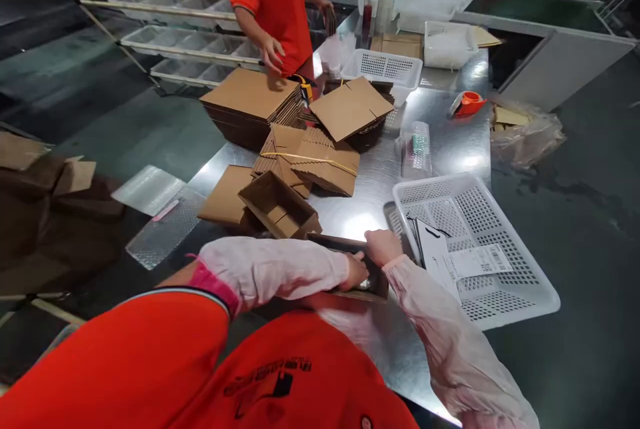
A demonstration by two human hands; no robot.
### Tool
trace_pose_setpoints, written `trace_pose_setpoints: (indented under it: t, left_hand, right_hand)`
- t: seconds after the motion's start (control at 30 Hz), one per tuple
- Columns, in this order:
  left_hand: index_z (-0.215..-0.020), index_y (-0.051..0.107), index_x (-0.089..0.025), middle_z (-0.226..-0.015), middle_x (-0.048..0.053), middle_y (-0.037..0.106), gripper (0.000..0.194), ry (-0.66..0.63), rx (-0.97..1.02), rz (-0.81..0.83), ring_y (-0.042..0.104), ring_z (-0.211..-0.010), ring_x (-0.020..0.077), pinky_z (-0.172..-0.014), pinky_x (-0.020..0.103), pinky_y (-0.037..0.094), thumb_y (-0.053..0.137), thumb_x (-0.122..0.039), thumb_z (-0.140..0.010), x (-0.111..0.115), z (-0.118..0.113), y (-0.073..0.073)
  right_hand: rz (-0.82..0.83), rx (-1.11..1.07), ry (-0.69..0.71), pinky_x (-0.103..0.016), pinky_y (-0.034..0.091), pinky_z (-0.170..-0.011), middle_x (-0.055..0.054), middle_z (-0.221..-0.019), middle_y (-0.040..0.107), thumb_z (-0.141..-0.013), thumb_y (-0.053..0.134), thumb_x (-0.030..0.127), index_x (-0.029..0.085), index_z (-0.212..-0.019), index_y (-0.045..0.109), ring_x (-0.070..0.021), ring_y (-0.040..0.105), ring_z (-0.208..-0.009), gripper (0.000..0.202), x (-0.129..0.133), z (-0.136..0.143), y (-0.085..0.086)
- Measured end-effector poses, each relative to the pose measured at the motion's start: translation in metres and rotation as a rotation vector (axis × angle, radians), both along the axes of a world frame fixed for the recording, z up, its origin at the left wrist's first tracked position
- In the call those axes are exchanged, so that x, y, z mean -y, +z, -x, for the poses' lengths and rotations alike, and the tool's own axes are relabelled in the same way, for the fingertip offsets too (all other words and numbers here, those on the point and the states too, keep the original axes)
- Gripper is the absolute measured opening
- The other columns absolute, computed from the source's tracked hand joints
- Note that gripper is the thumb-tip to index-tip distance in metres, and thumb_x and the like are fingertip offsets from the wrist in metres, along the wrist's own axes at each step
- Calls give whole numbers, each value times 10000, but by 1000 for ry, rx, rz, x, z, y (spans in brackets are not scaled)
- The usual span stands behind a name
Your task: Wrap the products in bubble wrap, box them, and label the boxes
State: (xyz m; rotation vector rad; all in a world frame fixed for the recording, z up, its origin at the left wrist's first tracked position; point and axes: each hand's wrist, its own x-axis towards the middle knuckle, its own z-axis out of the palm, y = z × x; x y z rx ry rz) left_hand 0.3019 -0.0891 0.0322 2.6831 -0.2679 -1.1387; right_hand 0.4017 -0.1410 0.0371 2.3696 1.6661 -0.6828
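An open cardboard box (377, 285) stands at the table's near edge, close to my body. My left hand (356, 270) reaches down inside it, fingers bent on something shiny and partly hidden. My right hand (384, 247) grips the box's right wall near the far corner, with the fingers curled over the rim. Just beyond the box, to the left, sits another open, smaller-looking box (280, 205). To the right lies a white perforated basket (530, 275) holding white tags (434, 252) and a labelled packet (481, 262).
Flattened cardboard stacks (250, 92) and a strapped bundle (325, 162) lie across the table. A bubble-wrapped item (416, 149) and an orange tape dispenser (470, 104) are farther right. Another person (270, 9) stands opposite, beside the stacks. White baskets (383, 69) stand at the back.
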Motion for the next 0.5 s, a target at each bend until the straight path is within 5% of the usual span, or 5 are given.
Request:
trace_pose_setpoints:
  t: [0.1, 0.17, 0.3, 0.37, 0.5]
  left_hand:
    - [-1142, 651, -189, -1239, 122, 660, 452, 25, 99, 95, 554, -1198, 286, -920, 343, 497, 707, -110, -700, -15, 15, 27]
    - [-1119, 669, -209, -1208, 110, 677, 295, 204, 212, 54, 614, -1124, 255, -915, 323, 494, 609, -210, -830, -35, 45, 53]
    - [-918, 723, -109, -928, 214, 727, 497, 651, 157, -379, 692, -917, 365, -771, 422, 532, 492, -548, -896, -68, 111, 85]
    - [-901, 736, -114, -945, 213, 734, 506, 703, 96, -372, 700, -923, 362, -762, 406, 538, 477, -549, -898, -68, 124, 79]
    - [-921, 750, -115, -975, 208, 737, 348, 700, 168, -283, 704, -947, 325, -795, 393, 545, 479, -330, -883, -34, 114, 41]
  right_hand:
    - [-116, -30, 9, -320, 478, -899, -158, -1178, 673, -833, 668, 356, 142, -1243, 593, -248, 633, -1101, 469, 15, -7, 11]
    - [-266, -24, -118, -319, 476, -896, -152, -1212, 653, -818, 672, 493, 137, -1255, 573, -247, 617, -1111, 572, 36, -10, 21]
    - [-186, -48, -492, -344, 481, -687, -120, -820, 718, -903, 399, 668, 167, -849, 688, -267, 683, -808, 581, 79, 2, 32]
    - [-40, -62, -469, -338, 472, -668, -125, -793, 730, -943, 374, 569, 179, -778, 702, -273, 698, -802, 535, 86, 16, 30]
    - [57, 6, -301, -323, 497, -736, -173, -982, 745, -879, 479, 221, 161, -982, 737, -274, 708, -940, 284, 67, 46, 20]
